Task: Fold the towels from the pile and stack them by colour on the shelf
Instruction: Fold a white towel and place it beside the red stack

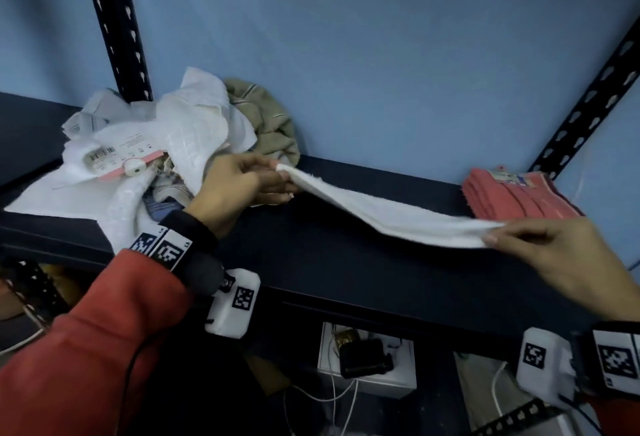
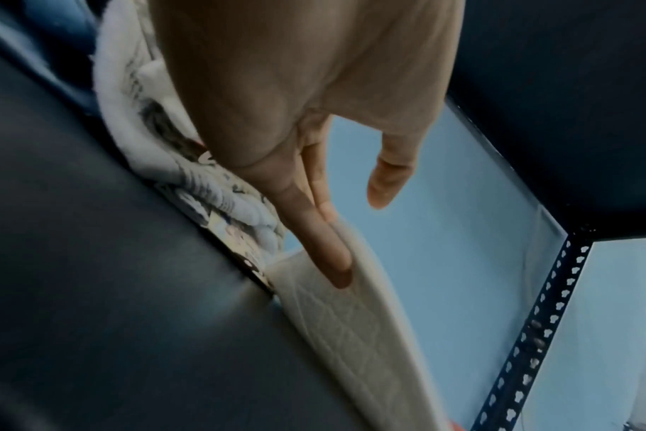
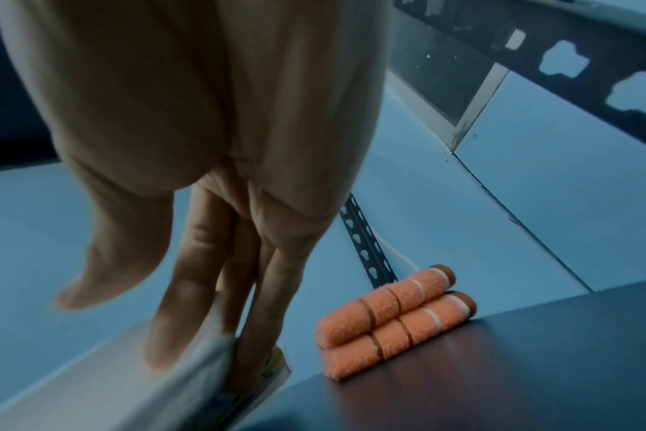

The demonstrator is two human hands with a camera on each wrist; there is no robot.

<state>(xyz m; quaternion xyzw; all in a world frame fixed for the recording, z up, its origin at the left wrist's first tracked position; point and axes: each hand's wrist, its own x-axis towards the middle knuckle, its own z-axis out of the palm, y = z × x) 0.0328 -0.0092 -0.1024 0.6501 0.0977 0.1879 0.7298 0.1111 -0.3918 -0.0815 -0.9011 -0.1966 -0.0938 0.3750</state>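
A white towel (image 1: 391, 217) hangs stretched above the dark shelf (image 1: 346, 272), held at both ends. My left hand (image 1: 280, 172) pinches its left end beside the loose pile (image 1: 156, 137) of white, grey and beige towels. At the towel's right end my right hand (image 1: 493, 236) pinches it, just in front of a folded coral stack (image 1: 519, 193). In the left wrist view, fingers (image 2: 325, 248) lie along the towel (image 2: 351, 335). The right wrist view shows fingers (image 3: 181, 315) closed over the towel's edge (image 3: 111, 379), with the coral stack (image 3: 391, 320) behind.
Black perforated uprights stand at the back left (image 1: 114, 19) and back right (image 1: 588, 96) against a blue wall. A pink and white label (image 1: 128, 158) lies on the pile. Below the shelf sit a white box (image 1: 367, 363) and cables.
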